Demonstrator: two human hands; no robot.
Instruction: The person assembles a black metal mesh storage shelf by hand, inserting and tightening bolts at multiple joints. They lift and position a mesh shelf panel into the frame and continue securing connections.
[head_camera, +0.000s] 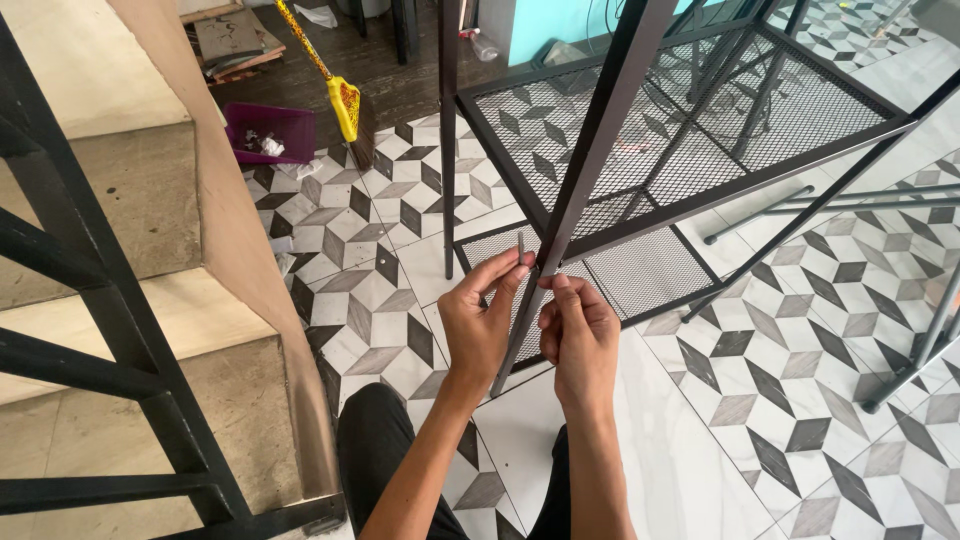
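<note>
A person seated on a patterned tile floor (400, 200) works with both hands on a black metal shelving rack (700, 110), seen from a head-worn camera looking down. The left hand (480, 325) pinches a thin grey metal pin or small tool (521, 246) between thumb and fingertips, holding it upright just beside the rack's slanting leg post (590, 160); the right hand (580, 335) is closed narrowly on the same post from the other side, fingertips meeting it close to the left hand's. The post runs diagonally from the top of the view down between the two hands, and the rack's mesh shelves (560, 120) spread behind it, one lower mesh panel lying near the floor. Loose dark metal rods (770, 215) lie on the tiles to the right, a concrete staircase with black railing (100, 330) rises at left, and a yellow broom (340, 100) leans by a purple dustpan (270, 130) beyond. The pin looks small and lightly held, so a slip of the fingertips could drop it onto the busy tile pattern, where it would be hard to spot; the tilted rack, steadied only by a fingertip grip, could also shift or swing if that grip loosens.
</note>
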